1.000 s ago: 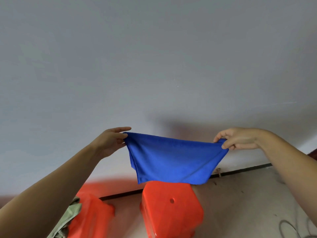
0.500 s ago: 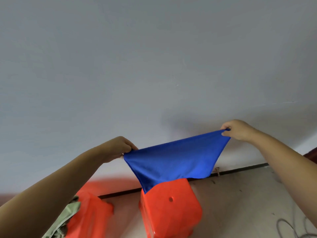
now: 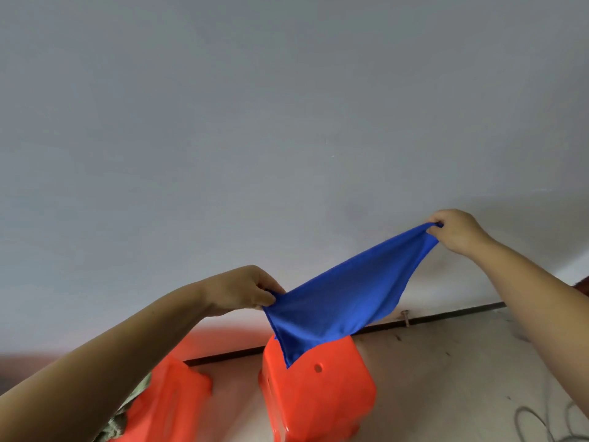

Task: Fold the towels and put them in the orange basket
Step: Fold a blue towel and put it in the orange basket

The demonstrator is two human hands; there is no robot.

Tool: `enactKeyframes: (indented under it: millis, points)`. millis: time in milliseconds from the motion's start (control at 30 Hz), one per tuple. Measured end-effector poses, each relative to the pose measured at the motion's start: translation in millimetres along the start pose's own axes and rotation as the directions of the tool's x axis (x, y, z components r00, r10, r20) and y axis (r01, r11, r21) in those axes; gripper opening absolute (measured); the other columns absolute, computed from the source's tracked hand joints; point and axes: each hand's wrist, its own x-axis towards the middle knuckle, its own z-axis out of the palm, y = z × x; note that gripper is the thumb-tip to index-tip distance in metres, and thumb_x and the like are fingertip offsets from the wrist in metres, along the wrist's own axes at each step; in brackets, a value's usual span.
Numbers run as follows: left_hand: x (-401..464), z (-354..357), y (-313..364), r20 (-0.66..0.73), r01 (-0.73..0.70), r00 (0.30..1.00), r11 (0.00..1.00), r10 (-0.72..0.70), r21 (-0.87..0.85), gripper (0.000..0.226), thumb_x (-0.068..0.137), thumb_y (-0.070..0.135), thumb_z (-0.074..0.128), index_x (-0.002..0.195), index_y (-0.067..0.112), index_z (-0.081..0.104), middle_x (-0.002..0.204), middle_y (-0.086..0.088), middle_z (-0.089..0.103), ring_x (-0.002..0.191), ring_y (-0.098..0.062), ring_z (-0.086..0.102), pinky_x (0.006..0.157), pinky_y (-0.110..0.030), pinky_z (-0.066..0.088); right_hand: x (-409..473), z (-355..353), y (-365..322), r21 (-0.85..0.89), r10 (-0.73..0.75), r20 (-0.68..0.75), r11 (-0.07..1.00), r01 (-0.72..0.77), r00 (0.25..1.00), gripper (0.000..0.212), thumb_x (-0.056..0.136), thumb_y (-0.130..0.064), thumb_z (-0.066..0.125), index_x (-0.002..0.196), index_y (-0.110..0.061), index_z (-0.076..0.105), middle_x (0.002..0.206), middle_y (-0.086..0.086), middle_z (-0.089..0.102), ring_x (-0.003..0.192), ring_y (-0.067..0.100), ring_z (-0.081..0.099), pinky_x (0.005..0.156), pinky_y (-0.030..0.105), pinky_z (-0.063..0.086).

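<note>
Holding a blue towel (image 3: 345, 298) stretched in the air, the two hands are well apart, each clamped on one end. The left hand (image 3: 240, 290) pinches the lower end with curled fingers; the right hand (image 3: 454, 229) grips the opposite end, higher and farther out, so the cloth runs as a taut slope between them. Judged purpose: pulling the piece tight to flatten it and line up its edges for a fold. The fabric is thin, soft and matte, with fine tension creases along the pull; its free lower edge hangs to a point below the left hand. Directly beneath that point stands an orange plastic container (image 3: 315, 390), smooth, glossy and rounded at the corners, with a small round hole in its wall; whether the towel tip touches it cannot be told. A second orange plastic container (image 3: 172, 397) lies below the left forearm, blurred, with grey-green cloth (image 3: 127, 409) beside or in it. Which is the target basket cannot be determined. A plain grey wall fills the background; a dull floor with cable loops (image 3: 548, 425) lies below the right arm.
</note>
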Motion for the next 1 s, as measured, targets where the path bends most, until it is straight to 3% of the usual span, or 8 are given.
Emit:
enactKeyframes:
  millis: [133, 233, 333, 433, 533, 733, 867, 1000]
  points:
    - [0.6, 14.1, 1.5, 0.024, -0.026, 0.999, 0.982, 0.022, 0.185, 0.036, 0.079, -0.002, 0.047, 0.101, 0.009, 0.073, 0.090, -0.006, 0.072, 0.076, -0.009, 0.056, 0.076, -0.030, 0.049, -0.6, -3.7, -0.8, 0.008, 0.006, -0.022, 1.000, -0.006, 1.000, 0.017, 0.088, 0.000, 0.050, 0.088, -0.002, 0.066, 0.086, 0.009, 0.058, 0.082, 0.024, 0.050, 0.072, 0.025, 0.032]
    - [2.9, 18.6, -0.4, -0.026, 0.000, 1.000, 0.941, 0.009, 0.337, 0.032, 0.080, 0.000, 0.049, 0.099, 0.009, 0.073, 0.071, 0.006, 0.059, 0.062, -0.004, 0.045, 0.064, -0.018, 0.038, -1.2, -5.1, -3.0, 0.008, 0.010, -0.021, 1.000, -0.010, 1.000, 0.017, 0.088, 0.001, 0.050, 0.088, -0.002, 0.067, 0.087, 0.010, 0.059, 0.082, 0.024, 0.050, 0.072, 0.025, 0.032]
    - [8.3, 16.2, -2.7, -0.194, 0.072, 0.980, 0.814, 0.051, 0.576, 0.028, 0.081, 0.000, 0.047, 0.095, 0.005, 0.071, 0.084, -0.007, 0.064, 0.075, -0.014, 0.050, 0.068, -0.021, 0.035, -2.4, -3.9, -1.7, 0.025, 0.002, -0.018, 1.000, -0.002, 1.000, 0.015, 0.088, 0.000, 0.052, 0.089, 0.000, 0.067, 0.086, 0.011, 0.060, 0.082, 0.024, 0.051, 0.072, 0.025, 0.033]
    - [13.1, 4.9, -8.1, -0.381, 0.174, 0.920, 0.782, 0.087, 0.599, 0.023, 0.081, -0.002, 0.044, 0.083, -0.001, 0.067, 0.083, -0.016, 0.062, 0.077, -0.025, 0.051, 0.060, -0.022, 0.032, -4.3, -1.5, 1.6, 0.025, 0.001, 0.006, 1.000, -0.001, 1.000, 0.013, 0.088, -0.002, 0.055, 0.086, 0.008, 0.064, 0.082, 0.018, 0.059, 0.077, 0.031, 0.051, 0.060, 0.029, 0.033]
    - [17.2, -10.7, -17.8, -0.500, 0.208, 0.859, 0.815, 0.113, 0.541, 0.033, 0.087, 0.000, 0.042, 0.104, 0.005, 0.070, 0.104, -0.013, 0.064, 0.101, -0.026, 0.055, 0.074, -0.021, 0.031, -8.6, -0.7, 6.5, 0.025, 0.020, 0.041, 0.999, -0.021, 0.999, 0.020, 0.089, -0.008, 0.058, 0.084, 0.011, 0.062, 0.073, 0.014, 0.052, 0.069, 0.025, 0.046, 0.055, 0.026, 0.032]
    - [25.2, -26.1, -29.0, -0.603, 0.239, 0.798, 0.915, 0.006, 0.325, 0.019, 0.092, 0.005, 0.042, 0.093, 0.010, 0.061, 0.093, -0.008, 0.061, 0.087, -0.024, 0.052, 0.074, -0.030, 0.036, -17.2, -3.5, 17.8, 0.080, -0.013, 0.110, 0.997, 0.004, 0.994, 0.020, 0.090, -0.015, 0.059, 0.077, 0.000, 0.064, 0.067, 0.007, 0.053, 0.064, 0.021, 0.047, 0.056, 0.027, 0.032]
    - [31.0, -21.2, -27.4, -0.700, 0.001, 0.698, 0.978, -0.151, -0.210, 0.016, 0.093, 0.004, 0.045, 0.088, 0.009, 0.060, 0.084, -0.009, 0.062, 0.088, -0.028, 0.060, 0.088, -0.043, 0.047, -17.6, -4.0, 22.6, 0.154, -0.025, 0.127, 0.988, 0.006, 0.992, 0.019, 0.090, -0.015, 0.059, 0.080, 0.000, 0.065, 0.073, 0.008, 0.058, 0.069, 0.021, 0.050, 0.059, 0.028, 0.034]
    - [43.9, -19.4, -20.9, -0.729, -0.158, 0.658, 0.913, -0.187, -0.377, 0.019, 0.092, 0.000, 0.045, 0.093, 0.008, 0.063, 0.085, -0.008, 0.063, 0.086, -0.023, 0.058, 0.090, -0.037, 0.048, -13.4, -2.3, 28.6, 0.198, -0.008, 0.128, 0.980, -0.017, 0.992, 0.026, 0.090, -0.014, 0.059, 0.065, -0.009, 0.057, 0.064, 0.004, 0.049, 0.061, 0.017, 0.042, 0.057, 0.029, 0.030]
